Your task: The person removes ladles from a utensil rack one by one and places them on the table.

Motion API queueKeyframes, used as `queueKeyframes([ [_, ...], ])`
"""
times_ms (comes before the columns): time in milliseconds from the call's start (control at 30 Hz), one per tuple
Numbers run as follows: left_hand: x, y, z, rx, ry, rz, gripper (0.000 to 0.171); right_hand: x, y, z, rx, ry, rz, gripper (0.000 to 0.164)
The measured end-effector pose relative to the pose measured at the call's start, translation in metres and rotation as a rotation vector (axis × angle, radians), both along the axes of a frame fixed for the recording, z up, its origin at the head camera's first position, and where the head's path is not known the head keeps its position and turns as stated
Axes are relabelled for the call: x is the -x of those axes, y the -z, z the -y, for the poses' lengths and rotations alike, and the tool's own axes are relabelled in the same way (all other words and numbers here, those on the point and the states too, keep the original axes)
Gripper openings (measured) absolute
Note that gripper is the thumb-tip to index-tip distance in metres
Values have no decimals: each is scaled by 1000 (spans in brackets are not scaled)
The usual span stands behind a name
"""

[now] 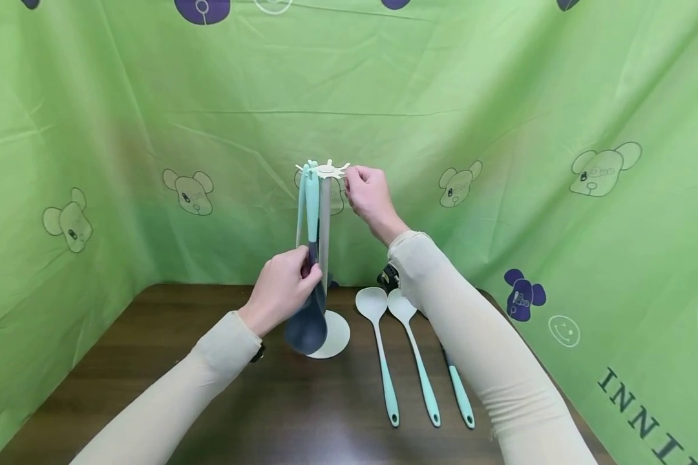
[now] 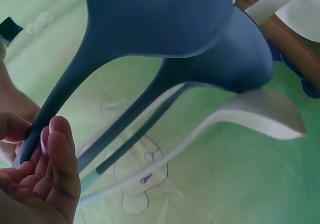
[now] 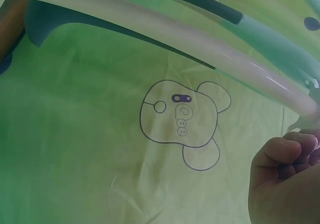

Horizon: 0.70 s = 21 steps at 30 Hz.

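A white utensil stand (image 1: 324, 232) rises from a round base (image 1: 337, 336), with a ring of hooks at its top. Several mint-handled utensils hang on its left side. My left hand (image 1: 279, 284) pinches the dark neck of a ladle (image 1: 306, 329) whose mint handle (image 1: 312, 200) reaches up to the hooks. In the left wrist view, another dark utensil (image 2: 220, 63) and a pale ladle (image 2: 265, 114) hang behind it. At the top right of the stand, my right hand (image 1: 369, 194) pinches a hook, its fingers curled; the right wrist view shows this hand (image 3: 287, 179) beside the pole.
Right of the base lie two white-headed spoons (image 1: 372, 303) (image 1: 421, 374) with mint handles. A third mint handle (image 1: 461, 397) lies beside them, its dark head mostly hidden under my right sleeve. Green printed cloth (image 1: 238, 129) surrounds the brown table (image 1: 256, 413).
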<state>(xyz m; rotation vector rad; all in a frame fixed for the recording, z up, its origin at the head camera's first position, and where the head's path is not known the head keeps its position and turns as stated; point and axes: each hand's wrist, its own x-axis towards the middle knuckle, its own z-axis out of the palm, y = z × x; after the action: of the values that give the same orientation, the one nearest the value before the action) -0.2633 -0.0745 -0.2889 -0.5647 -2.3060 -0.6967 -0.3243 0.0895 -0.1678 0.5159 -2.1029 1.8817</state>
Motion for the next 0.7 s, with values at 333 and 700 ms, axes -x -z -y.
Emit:
queueKeyframes([
  [333, -30, 11, 47, 57, -14, 23, 14, 14, 15, -2, -28, -21, 3, 25],
  [700, -26, 30, 101, 114, -64, 21, 10, 19, 10, -5, -9, -36, -29, 27],
])
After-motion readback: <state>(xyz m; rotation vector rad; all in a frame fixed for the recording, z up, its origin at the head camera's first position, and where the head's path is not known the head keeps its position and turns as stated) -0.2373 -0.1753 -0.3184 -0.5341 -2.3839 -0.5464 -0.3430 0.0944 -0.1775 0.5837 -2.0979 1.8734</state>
